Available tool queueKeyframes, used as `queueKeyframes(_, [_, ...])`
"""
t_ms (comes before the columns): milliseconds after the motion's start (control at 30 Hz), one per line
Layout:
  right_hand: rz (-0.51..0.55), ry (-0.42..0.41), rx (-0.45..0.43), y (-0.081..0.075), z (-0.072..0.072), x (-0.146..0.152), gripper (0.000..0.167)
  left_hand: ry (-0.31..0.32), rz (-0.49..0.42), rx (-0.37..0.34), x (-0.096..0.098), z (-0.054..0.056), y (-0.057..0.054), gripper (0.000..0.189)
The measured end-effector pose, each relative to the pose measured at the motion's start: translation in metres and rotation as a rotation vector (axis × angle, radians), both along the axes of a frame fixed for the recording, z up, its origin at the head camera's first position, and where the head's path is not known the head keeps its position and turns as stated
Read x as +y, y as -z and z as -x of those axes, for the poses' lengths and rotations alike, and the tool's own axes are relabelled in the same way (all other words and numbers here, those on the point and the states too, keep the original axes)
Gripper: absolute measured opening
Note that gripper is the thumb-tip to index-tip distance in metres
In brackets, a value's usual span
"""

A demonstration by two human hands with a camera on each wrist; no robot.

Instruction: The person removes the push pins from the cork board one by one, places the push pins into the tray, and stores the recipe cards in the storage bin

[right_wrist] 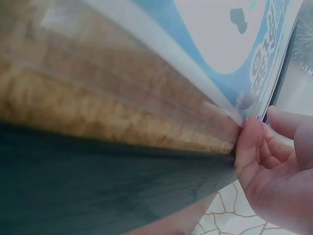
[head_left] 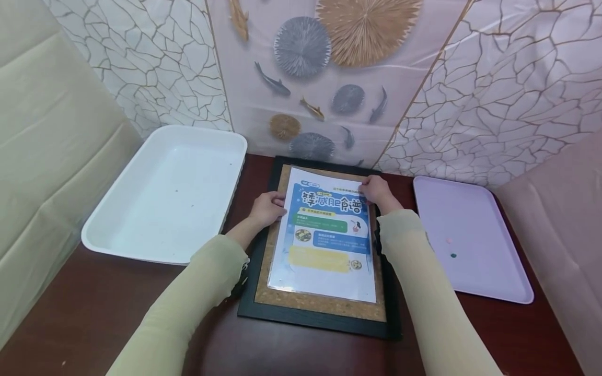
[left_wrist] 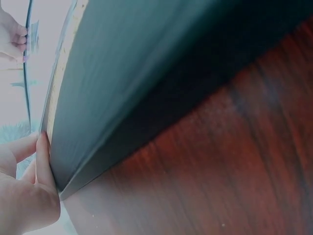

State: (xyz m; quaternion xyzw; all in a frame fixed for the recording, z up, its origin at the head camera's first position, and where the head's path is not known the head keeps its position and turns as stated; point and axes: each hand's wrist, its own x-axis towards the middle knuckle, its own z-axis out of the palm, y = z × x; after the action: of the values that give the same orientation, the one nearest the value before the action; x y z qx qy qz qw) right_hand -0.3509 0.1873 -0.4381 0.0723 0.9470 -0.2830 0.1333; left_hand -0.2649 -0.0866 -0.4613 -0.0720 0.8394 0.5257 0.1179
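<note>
Dark red-brown table [head_left: 70, 308], fish-and-disc backdrop [head_left: 348, 99] behind. Head view: laminated sheet [head_left: 329, 240] lies over cork board [head_left: 324, 304] inside black frame [head_left: 315, 319], between white tray [head_left: 164, 172] and lilac tray [head_left: 470, 224]. Left hand [head_left: 267, 209] pinches sheet's left edge; right hand [head_left: 378, 192] pinches near upper right corner. Table strips separate frame from both trays; more table in front, frame's far edge near backdrop. Left wrist view adds frame's thick outer side against the table, thumb and finger nearly together at sheet edge. Right wrist view adds transparent margin over cork, fingertips closed on the corner; small purple spot there, too blurred to identify.
</note>
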Motion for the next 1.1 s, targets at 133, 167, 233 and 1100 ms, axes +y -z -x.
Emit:
queueKeyframes(133, [-0.03, -0.012, 0.012, -0.003, -0.001, 0.0, 0.026, 0.004, 0.003, 0.002, 0.002, 0.001, -0.002, 0.046])
queueKeyframes(167, [-0.036, -0.015, 0.015, -0.004, -0.001, 0.0, 0.026, 0.004, 0.004, 0.002, 0.002, 0.001, -0.003, 0.046])
queueKeyframes(233, [-0.044, -0.021, 0.022, -0.005, -0.001, 0.001, 0.025, 0.002, 0.003, 0.006, 0.002, 0.001, -0.004, 0.046])
queueKeyframes(1100, [0.254, 0.027, -0.104, -0.007, -0.026, 0.012, 0.031, -0.025, 0.009, 0.001, 0.005, -0.005, -0.001, 0.046])
